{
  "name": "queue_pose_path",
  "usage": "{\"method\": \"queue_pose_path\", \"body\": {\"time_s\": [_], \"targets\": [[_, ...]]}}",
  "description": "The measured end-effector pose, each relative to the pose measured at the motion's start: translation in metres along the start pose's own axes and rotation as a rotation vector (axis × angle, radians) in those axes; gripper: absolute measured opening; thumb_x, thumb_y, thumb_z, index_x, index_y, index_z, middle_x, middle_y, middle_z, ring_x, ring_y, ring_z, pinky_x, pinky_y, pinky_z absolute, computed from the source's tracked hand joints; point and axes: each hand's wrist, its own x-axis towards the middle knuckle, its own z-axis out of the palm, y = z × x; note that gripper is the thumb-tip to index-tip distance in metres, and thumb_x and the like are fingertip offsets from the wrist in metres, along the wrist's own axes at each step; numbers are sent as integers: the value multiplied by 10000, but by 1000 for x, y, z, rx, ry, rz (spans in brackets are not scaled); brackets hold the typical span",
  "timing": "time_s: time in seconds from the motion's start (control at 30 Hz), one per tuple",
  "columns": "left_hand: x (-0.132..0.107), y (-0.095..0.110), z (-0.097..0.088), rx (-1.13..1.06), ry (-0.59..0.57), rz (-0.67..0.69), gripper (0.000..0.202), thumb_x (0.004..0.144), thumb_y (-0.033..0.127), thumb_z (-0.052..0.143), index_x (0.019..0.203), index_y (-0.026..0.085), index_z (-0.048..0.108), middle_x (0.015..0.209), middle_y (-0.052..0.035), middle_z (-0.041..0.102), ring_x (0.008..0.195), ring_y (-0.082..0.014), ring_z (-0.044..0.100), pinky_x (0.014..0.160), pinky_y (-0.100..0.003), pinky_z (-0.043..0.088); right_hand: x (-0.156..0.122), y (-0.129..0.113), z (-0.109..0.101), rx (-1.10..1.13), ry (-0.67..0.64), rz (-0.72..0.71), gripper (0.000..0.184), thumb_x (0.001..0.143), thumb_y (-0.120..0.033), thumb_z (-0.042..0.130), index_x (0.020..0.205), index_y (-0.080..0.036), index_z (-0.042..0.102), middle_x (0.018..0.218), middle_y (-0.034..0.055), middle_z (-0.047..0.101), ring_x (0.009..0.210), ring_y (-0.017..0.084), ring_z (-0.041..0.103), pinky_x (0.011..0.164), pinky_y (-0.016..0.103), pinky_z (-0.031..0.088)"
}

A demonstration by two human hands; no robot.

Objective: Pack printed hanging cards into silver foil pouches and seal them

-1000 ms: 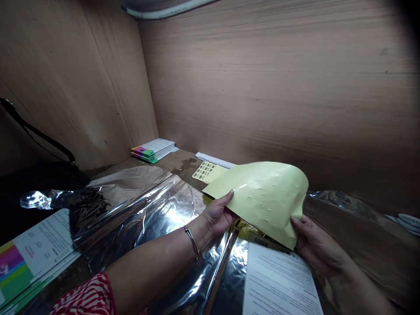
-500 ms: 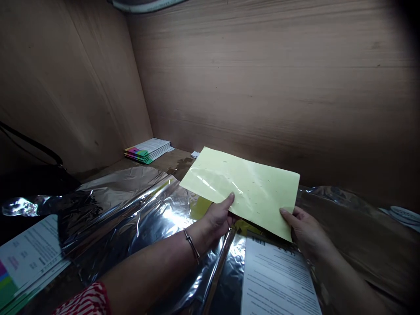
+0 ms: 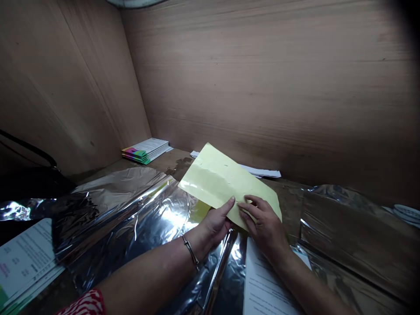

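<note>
A pale yellow glossy sheet (image 3: 219, 179) lies tilted over shiny silver foil bags (image 3: 138, 210) on a wooden bench. My left hand (image 3: 217, 221) pinches the sheet's near edge, thumb on top, a thin bracelet on the wrist. My right hand (image 3: 264, 223) rests on the sheet's near right corner, fingers bent and pressing on it beside the left thumb. A white printed leaflet (image 3: 265, 291) lies just under my right forearm.
Wooden walls close in the back and left. A stack of coloured leaflets (image 3: 146, 150) sits in the far corner, white papers (image 3: 262, 172) behind the sheet, another leaflet pile (image 3: 22, 262) at lower left, a black bag (image 3: 29, 179) at left, more foil (image 3: 348, 236) at right.
The yellow sheet, held up and curled a second ago, has come down flatter. My right hand moved from its right edge to its near corner, close to the left thumb.
</note>
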Motion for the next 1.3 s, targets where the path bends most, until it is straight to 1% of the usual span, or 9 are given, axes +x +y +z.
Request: {"method": "queue_pose_path", "body": {"time_s": [0.13,0.23,0.43,0.53,0.73,1.07,1.13,1.23,1.3], "targets": [[2,2,1,-11,98,-9,308,891,192,640,1184,101,613,1160,-142,679,1025,-236,676,969,-380,531,10,6,-9,76,39,64,174,907,-287,543,899,-218,703,1040,84,638,935,233,616,822,378,513],[2,2,1,-9,96,-35,321,903,184,618,1210,92,597,1141,-155,685,993,-241,688,953,-399,541,23,11,-16,19,114,113,166,899,-301,560,886,-197,689,928,72,634,885,235,598,793,380,497],[1,3,1,-11,86,-29,320,904,162,609,1221,124,608,1160,-134,685,1024,-239,676,963,-392,534,36,11,-12,-143,82,-31,216,895,-296,566,997,-174,712,947,100,616,944,274,531,815,416,478],[0,3,0,10,68,-48,318,879,196,655,1188,126,628,1170,-132,681,1058,-243,662,990,-390,516,37,11,-10,-141,63,-14,210,895,-296,552,969,-187,716,954,99,611,949,278,535,802,417,483],[0,4,-3,36,-19,-88,321,842,242,707,1127,104,654,1135,-149,689,1058,-269,657,1036,-440,471,37,13,-16,-66,-2,15,173,876,-291,553,946,-209,689,982,83,588,953,258,561,811,400,485],[3,1,-5,35,9,-91,278,864,215,678,1119,109,653,1127,-134,695,1054,-253,658,1007,-407,498,39,12,-20,-34,-30,64,77,854,-277,577,845,-211,616,975,66,560,921,237,566,799,379,470],[3,1,-5,34,9,-79,285,868,203,668,1137,110,648,1142,-134,690,1058,-254,657,1008,-410,498,38,12,-21,-27,-21,75,91,855,-282,581,892,-208,619,990,69,563,922,239,570,785,379,476],[3,0,-6,29,7,-89,286,891,187,633,1164,103,635,1159,-137,683,1054,-250,659,1006,-410,499,36,13,-20,-8,-10,42,187,879,-284,567,1027,-213,658,1057,79,579,972,240,579,814,381,486],[3,0,-6,31,14,-100,292,892,191,633,1168,96,631,1145,-143,687,1039,-250,665,997,-413,505,34,13,-18,-12,6,-6,177,894,-270,558,1005,-224,688,1052,76,594,977,233,586,823,375,490]]}}
